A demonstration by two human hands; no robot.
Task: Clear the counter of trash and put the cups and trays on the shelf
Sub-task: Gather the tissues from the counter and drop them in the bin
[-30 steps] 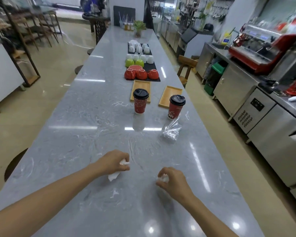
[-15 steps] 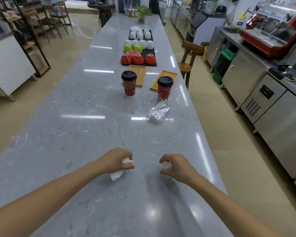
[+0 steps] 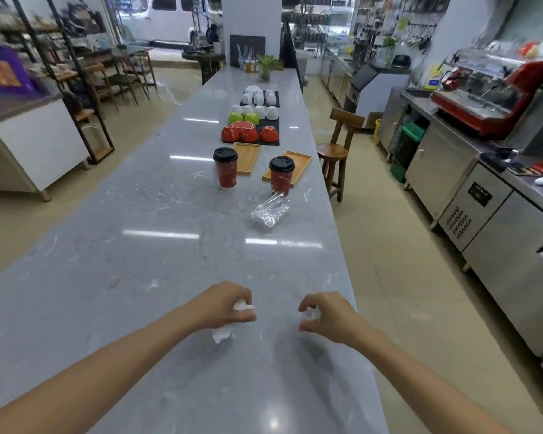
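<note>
Over the near end of the long grey marble counter, my left hand is closed around a crumpled white tissue that hangs below the fist. My right hand pinches a smaller white tissue wad. Farther along lies a crumpled clear plastic wrapper. Behind it stand two red paper cups with black lids, one on the left and one on the right. Two wooden trays, a left one and a right one, lie past the cups.
Red, green and white ceramic cups sit upside down on black mats farther back, with a small plant at the far end. A wooden stool stands by the counter's right edge. Steel cabinets and a red espresso machine line the right wall.
The view has tilted up and shifted back along the counter, so the cups and wrapper look farther away. Both hands stay closed on their tissues, lifted slightly off the surface.
</note>
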